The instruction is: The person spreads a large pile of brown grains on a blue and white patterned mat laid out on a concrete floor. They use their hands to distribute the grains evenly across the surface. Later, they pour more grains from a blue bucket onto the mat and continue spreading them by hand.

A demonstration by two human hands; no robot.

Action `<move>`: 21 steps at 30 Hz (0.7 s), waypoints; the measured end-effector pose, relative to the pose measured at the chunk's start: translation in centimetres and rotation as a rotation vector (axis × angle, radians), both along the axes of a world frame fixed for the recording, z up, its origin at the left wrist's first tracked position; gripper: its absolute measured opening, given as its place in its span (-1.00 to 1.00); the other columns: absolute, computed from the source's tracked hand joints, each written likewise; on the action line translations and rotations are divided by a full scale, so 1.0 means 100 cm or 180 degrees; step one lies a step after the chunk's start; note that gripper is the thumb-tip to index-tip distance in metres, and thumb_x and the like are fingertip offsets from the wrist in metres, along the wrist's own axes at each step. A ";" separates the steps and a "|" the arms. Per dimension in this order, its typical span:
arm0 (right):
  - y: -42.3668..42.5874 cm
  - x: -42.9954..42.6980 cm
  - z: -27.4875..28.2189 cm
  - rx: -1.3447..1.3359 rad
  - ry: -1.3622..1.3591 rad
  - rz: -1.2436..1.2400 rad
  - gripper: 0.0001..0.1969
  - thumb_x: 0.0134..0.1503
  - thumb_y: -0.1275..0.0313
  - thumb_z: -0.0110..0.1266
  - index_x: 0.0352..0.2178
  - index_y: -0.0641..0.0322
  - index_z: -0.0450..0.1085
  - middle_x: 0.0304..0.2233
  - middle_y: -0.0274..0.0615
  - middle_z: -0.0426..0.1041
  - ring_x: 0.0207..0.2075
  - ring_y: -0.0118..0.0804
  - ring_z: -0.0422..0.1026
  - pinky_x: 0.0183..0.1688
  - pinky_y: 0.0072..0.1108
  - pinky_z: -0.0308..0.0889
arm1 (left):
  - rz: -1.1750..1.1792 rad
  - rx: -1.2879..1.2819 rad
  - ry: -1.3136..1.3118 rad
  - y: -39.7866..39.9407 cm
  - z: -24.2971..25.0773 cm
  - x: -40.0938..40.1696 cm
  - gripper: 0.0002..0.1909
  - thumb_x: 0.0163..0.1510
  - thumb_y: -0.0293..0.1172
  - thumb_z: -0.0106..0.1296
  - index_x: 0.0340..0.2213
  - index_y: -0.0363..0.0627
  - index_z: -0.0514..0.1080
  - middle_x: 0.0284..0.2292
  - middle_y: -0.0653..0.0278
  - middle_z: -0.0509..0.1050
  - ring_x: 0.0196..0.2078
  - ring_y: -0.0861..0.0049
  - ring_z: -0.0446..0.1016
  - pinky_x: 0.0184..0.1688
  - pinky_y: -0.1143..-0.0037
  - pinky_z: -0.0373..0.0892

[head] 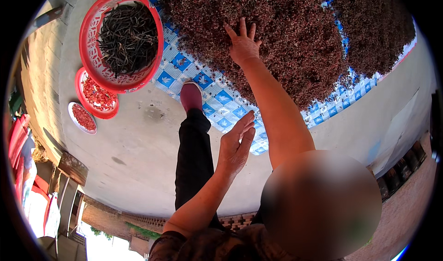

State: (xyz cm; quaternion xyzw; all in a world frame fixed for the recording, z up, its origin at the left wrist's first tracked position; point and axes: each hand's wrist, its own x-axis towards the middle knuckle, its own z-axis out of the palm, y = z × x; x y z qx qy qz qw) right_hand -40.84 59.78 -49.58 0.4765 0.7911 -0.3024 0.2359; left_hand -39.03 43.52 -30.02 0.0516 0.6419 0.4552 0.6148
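Observation:
A wide layer of small dark-red dried plant pieces (294,50) lies on a blue-and-white checked sheet with leaf prints (223,96). My right hand (245,46) rests on this layer with its fingers spread, and no held object shows. Nearer to my body, my left hand (237,141) is raised above the sheet's near edge, thumb apart from the fingers, with nothing visible in it. A second, darker heap of dried plant pieces (377,29) lies to the right, with a strip of sheet showing between the two.
At the left, a red basin (84,36) holds dark dried pods or strips. Beside it are a red dish (79,84) of red pieces and a smaller white-rimmed plate (72,114) of red bits. My shoe (191,96) stands at the sheet's edge. A blurred round patch hides the lower right.

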 end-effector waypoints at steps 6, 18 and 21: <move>-0.023 0.003 0.014 0.0024 -0.0301 0.0873 -0.31 0.02 0.54 -0.16 0.09 -0.51 -0.16 0.19 -0.25 -0.51 0.19 0.11 -0.42 0.05 0.07 -0.10 | 0.0167 0.0006 -0.0017 0.001 0.005 -0.016 -0.60 0.11 -0.38 -0.19 -0.05 -0.36 0.16 -0.12 0.00 0.31 -0.05 0.35 0.29 0.00 0.46 0.18; 0.068 -0.131 0.009 0.0313 0.0013 0.0456 -0.30 0.06 0.52 -0.18 0.08 -0.60 -0.23 0.19 -0.32 -0.49 0.18 0.09 -0.33 0.09 -0.01 -0.07 | 0.0443 0.0032 -0.0238 0.006 0.003 -0.046 -0.60 0.10 -0.44 -0.18 -0.03 -0.33 0.14 -0.09 -0.06 0.29 -0.02 0.29 0.27 -0.01 0.47 0.18; 0.058 -0.165 0.003 0.0264 -0.0224 0.0586 -0.29 0.06 0.54 -0.19 0.08 -0.59 -0.24 0.19 -0.33 -0.48 0.18 0.08 -0.31 0.10 -0.03 -0.06 | 0.0670 0.0142 -0.0390 0.010 0.003 -0.055 -0.59 0.10 -0.44 -0.18 -0.03 -0.35 0.13 -0.11 -0.03 0.30 -0.02 0.34 0.27 -0.01 0.48 0.17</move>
